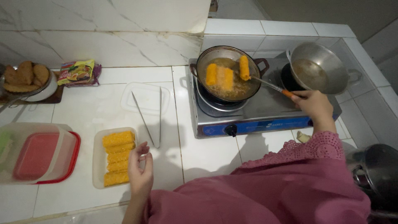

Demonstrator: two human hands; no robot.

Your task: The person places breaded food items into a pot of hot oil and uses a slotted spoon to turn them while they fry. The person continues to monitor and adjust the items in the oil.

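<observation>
My right hand (314,104) grips the orange handle of a metal spatula (267,84) whose far end reaches into a dark frying pan (203,58) of bubbling oil on the stove's left burner. Three breaded yellow rolls (224,75) fry in the oil. My left hand (140,169) hovers with loosely curled fingers and holds nothing, right beside a clear tray (98,161) of several uncooked breaded rolls (117,157).
A two-burner gas stove (257,122) carries a second, steel wok (327,66) with oil. Metal tongs (151,118) rest on a clear lid (145,97). At left stand a red-rimmed plastic container (39,155), a bowl of fried pieces (25,79) and a snack packet (78,72). A dark pot (375,172) sits low right.
</observation>
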